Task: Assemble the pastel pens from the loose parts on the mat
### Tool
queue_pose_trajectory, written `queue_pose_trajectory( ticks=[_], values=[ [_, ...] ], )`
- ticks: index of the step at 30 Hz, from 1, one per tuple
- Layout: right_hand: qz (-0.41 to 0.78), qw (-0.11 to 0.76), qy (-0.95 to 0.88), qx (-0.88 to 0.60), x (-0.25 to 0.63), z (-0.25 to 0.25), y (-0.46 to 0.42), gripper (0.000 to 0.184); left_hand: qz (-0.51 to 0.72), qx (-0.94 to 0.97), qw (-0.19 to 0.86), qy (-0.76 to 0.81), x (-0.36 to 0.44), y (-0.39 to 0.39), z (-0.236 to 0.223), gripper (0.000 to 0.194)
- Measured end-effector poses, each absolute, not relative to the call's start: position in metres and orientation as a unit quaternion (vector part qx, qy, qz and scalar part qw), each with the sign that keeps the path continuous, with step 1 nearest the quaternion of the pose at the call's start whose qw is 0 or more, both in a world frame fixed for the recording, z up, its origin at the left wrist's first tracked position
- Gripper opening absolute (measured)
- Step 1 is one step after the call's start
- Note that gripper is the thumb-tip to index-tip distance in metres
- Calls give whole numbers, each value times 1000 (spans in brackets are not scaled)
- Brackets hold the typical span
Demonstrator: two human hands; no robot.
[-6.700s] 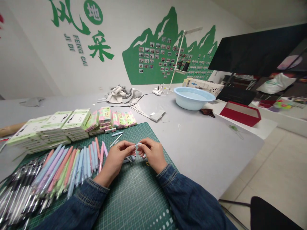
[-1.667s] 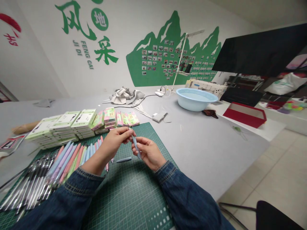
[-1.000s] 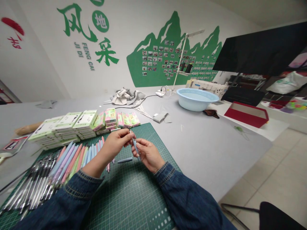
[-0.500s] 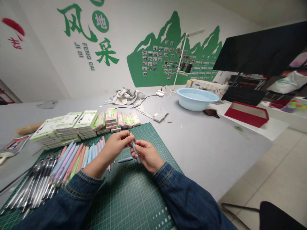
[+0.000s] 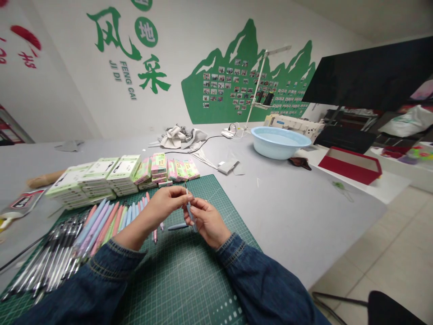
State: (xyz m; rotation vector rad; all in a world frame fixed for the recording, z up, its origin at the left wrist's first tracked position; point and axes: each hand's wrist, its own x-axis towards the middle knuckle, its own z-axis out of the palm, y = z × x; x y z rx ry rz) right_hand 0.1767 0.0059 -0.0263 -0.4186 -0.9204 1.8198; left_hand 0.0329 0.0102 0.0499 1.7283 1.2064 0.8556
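Note:
Over the green cutting mat [image 5: 189,280], both hands meet on a pale blue pen barrel [image 5: 190,212] held nearly upright. My left hand [image 5: 165,205] pinches its upper end. My right hand [image 5: 206,221] has its fingers closed round the lower part. A second blue pen part [image 5: 176,226] lies on the mat just below my hands. To the left, several pastel pens [image 5: 104,223] lie in a row, with black and silver pens [image 5: 43,266] further left.
Stacks of green-white boxes [image 5: 91,178] and small pink-green packets [image 5: 169,169] line the mat's far edge. On the grey table stand a blue basin [image 5: 279,142], crumpled cloth [image 5: 179,135] and a red tray [image 5: 350,164]. A dark chair [image 5: 389,309] is at the lower right.
Earlier both hands pinched a thin white part held level; now they hold a blue barrel nearly upright. In the last second the hands barely moved; the view shifted slightly.

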Motion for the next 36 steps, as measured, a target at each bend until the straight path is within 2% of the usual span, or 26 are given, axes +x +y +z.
queue_pose_trajectory(
  ticks=[3,5,6,8,10,11,13,17,23,26,30,36],
  values=[
    [742,509,-399,-177,182,-24,7,17,314,702,447,458,23,17,59,33],
    [730,514,-408,-188,187,-21,9,17,329,698,419,479,12,30,58,41],
    [724,519,-412,-191,189,-19,9,18,340,694,385,503,6,39,54,44],
    [713,532,-413,-195,193,-17,10,20,324,705,235,586,-6,59,40,37],
    [709,542,-407,-197,195,-16,11,20,218,724,108,645,-14,77,20,22],
    [708,545,-404,-199,196,-16,12,19,194,723,97,656,-16,84,10,16],
    [707,547,-400,-203,197,-16,13,18,171,720,82,667,-17,91,-9,10],
    [705,553,-393,-209,200,-16,16,18,149,714,60,681,-13,90,-33,9],
    [697,565,-386,-216,208,-12,18,18,131,718,36,682,-6,80,-29,10],
    [697,565,-385,-217,209,-12,19,19,143,790,52,594,5,64,-15,14],
    [696,568,-383,-216,208,-13,19,18,111,903,151,387,23,40,-6,10],
    [695,570,-382,-213,208,-13,19,19,53,923,146,353,36,31,-22,11]
  ],
)
